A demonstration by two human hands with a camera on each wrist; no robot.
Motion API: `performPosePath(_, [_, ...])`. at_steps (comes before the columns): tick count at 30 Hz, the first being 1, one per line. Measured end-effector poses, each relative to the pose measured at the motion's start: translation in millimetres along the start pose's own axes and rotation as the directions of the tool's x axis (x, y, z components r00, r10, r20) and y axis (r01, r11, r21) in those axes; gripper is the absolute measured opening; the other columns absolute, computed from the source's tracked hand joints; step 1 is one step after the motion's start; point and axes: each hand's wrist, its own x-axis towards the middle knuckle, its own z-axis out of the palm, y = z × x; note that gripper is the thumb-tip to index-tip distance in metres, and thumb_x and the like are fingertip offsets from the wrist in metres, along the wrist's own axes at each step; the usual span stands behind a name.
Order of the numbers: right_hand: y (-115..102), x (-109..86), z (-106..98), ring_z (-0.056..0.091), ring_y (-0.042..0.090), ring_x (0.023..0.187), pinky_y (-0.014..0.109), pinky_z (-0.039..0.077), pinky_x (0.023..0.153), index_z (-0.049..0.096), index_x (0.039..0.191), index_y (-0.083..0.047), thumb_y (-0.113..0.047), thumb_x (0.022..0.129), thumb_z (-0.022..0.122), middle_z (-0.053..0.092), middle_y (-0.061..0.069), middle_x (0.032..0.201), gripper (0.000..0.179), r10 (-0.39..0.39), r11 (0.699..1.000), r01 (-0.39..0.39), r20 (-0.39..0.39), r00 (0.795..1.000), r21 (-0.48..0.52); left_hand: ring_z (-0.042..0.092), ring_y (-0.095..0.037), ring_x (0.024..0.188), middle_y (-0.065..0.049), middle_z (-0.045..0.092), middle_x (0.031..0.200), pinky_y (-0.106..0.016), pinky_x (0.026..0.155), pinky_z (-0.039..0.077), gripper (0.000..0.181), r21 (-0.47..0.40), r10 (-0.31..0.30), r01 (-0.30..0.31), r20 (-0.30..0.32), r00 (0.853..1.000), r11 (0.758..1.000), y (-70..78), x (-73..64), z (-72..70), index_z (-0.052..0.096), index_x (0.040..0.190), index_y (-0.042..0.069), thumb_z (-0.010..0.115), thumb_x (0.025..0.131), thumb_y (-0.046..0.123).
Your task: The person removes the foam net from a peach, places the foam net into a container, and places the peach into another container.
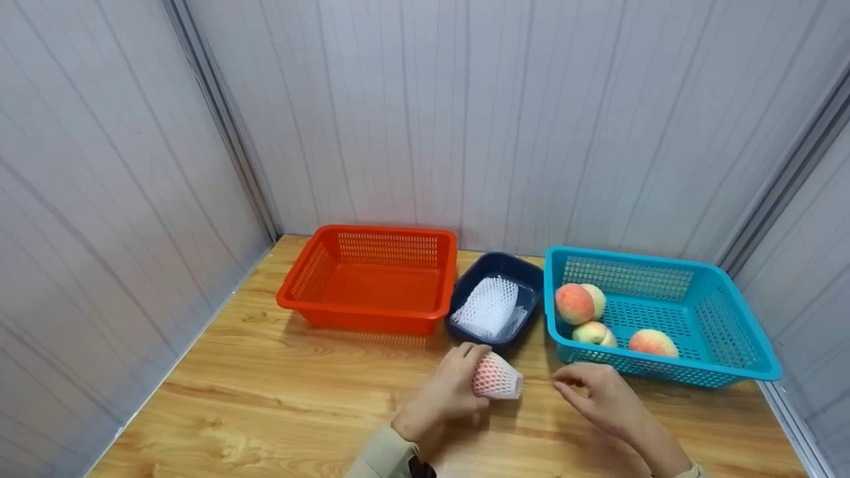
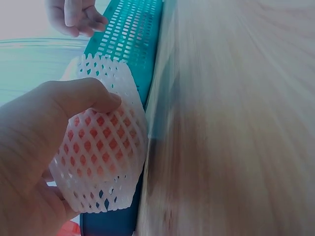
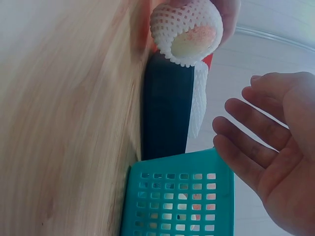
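My left hand [image 1: 453,384] grips a peach [image 2: 98,142] wrapped in a white foam net sleeve [image 1: 510,385], low over the table in front of the navy bin. In the left wrist view the thumb presses on the net, and red skin shows through its holes. The right wrist view looks into the sleeve's open end, where the bare peach [image 3: 194,42] shows. My right hand [image 1: 601,397] holds nothing; its fingers are loosely bent, apart from the peach, near the front of the blue basket [image 1: 664,368].
Several bare peaches [image 1: 574,304] lie in the left part of the blue basket. White foam net sleeves [image 1: 490,307] lie in the navy bin [image 1: 508,262] between the baskets. A red basket [image 1: 378,318] stands to its left on the wooden table [image 1: 265,398]. Pale panel walls [image 1: 431,119] enclose the table.
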Motion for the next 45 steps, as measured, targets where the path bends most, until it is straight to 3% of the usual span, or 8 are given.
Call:
performPosePath(8, [0.2, 1.3, 2.5, 0.061, 0.001, 0.078, 0.027, 0.054, 0.067, 0.074, 0.093, -0.019, -0.008, 0.084, 0.075, 0.067, -0.015, 0.089, 0.014, 0.008, 1.0, -0.008, 0.007, 1.0, 0.001, 0.051, -0.022, 0.11, -0.006, 0.051, 0.125, -0.035, 0.098, 0.041, 0.084, 0.044, 0.002, -0.004, 0.045, 0.999, 0.999, -3.4, 3.8, 1.1, 0.044, 0.137, 0.009, 0.085, 0.066, 0.028])
performPosePath(15, [1.3, -0.7, 5.3, 0.061, 0.002, 0.078, 0.028, 0.055, 0.067, 0.074, 0.093, -0.018, -0.01, 0.085, 0.074, 0.067, -0.015, 0.088, 0.012, 0.021, 0.999, -0.022, 0.026, 0.999, 0.026, 0.051, -0.02, 0.107, -0.003, 0.051, 0.125, -0.034, 0.096, 0.042, 0.083, 0.044, -0.004, 0.003, 0.022, 1.0, 0.999, -6.0, -0.2, 0.2, 0.046, 0.137, 0.012, 0.085, 0.069, 0.041])
performPosePath(22, [2.5, -0.1, 8.8, 0.061, 0.003, 0.078, 0.027, 0.054, 0.067, 0.073, 0.093, -0.018, -0.014, 0.088, 0.072, 0.07, -0.006, 0.087, 0.006, -0.035, 0.998, 0.035, 0.006, 0.999, 0.05, 0.051, -0.02, 0.108, -0.002, 0.053, 0.126, -0.037, 0.094, 0.044, 0.078, 0.078, -0.009, 0.009, 0.0, 1.0, 0.997, -8.6, -2.5, -4.6, 0.048, 0.136, 0.013, 0.077, 0.075, 0.052])
performPosePath(31, [3.2, 0.0, 9.7, 0.061, 0.003, 0.076, 0.027, 0.054, 0.064, 0.073, 0.092, -0.018, -0.008, 0.086, 0.073, 0.07, -0.004, 0.085, 0.012, -0.115, 0.993, 0.117, -0.051, 0.992, 0.035, 0.051, -0.02, 0.11, 0.0, 0.053, 0.126, -0.038, 0.093, 0.044, 0.072, 0.084, -0.025, 0.026, -0.016, 1.0, 0.996, -10.2, -4.9, -11.4, 0.051, 0.134, 0.016, 0.073, 0.078, 0.057])
performPosePath(38, [0.0, 0.7, 4.9, 0.061, 0.003, 0.077, 0.027, 0.054, 0.066, 0.073, 0.092, -0.018, -0.008, 0.085, 0.074, 0.069, -0.007, 0.087, 0.012, -0.076, 0.997, 0.077, -0.037, 0.996, 0.024, 0.052, -0.02, 0.11, -0.002, 0.055, 0.126, -0.04, 0.096, 0.042, 0.064, -0.015, -0.004, 0.003, -0.046, 0.999, 1.0, -15.4, -11.1, -37.6, 0.054, 0.133, 0.011, 0.074, 0.083, 0.045])
performPosePath(45, [-5.0, -4.4, -0.5, 0.062, 0.001, 0.078, 0.027, 0.055, 0.068, 0.074, 0.093, -0.019, -0.008, 0.084, 0.075, 0.067, -0.014, 0.088, 0.014, -0.009, 1.0, 0.009, 0.009, 1.0, 0.025, 0.053, -0.017, 0.114, -0.001, 0.056, 0.124, -0.039, 0.097, 0.043, 0.054, -0.143, 0.007, -0.02, -0.091, 0.996, 0.989, -28.0, -30.7, -74.6, 0.056, 0.13, 0.013, 0.076, 0.084, 0.033])
